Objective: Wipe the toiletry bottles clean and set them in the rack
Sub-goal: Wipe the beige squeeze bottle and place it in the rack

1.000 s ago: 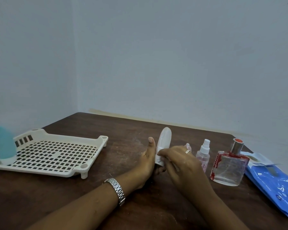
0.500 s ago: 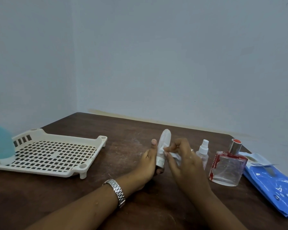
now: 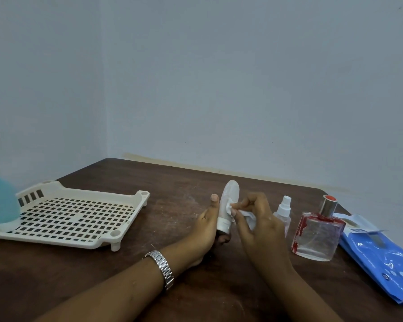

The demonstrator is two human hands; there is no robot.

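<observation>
My left hand [image 3: 207, 225] grips a white tube bottle [image 3: 228, 201] by its cap end, holding it upright over the table with the thumb along its left side. My right hand [image 3: 257, 219] pinches a white wipe [image 3: 247, 214] and presses it against the tube's right side. A cream slotted rack [image 3: 79, 217] lies at the left, with a blue bottle [image 3: 2, 203] standing cap-down in its left corner. A small clear spray bottle [image 3: 283, 211] and a square glass perfume bottle [image 3: 316, 235] with red marks stand to the right of my hands.
A blue pack of wipes [image 3: 379, 256] lies at the table's right edge, its flap lifted. The dark wooden table [image 3: 172, 182] sits in a corner between two pale walls. A metal watch [image 3: 164, 268] is on my left wrist.
My right hand has shifted with the wipe from the tube's lower part up along its side. The tube stays upright in my left hand, the thumb a little higher.
</observation>
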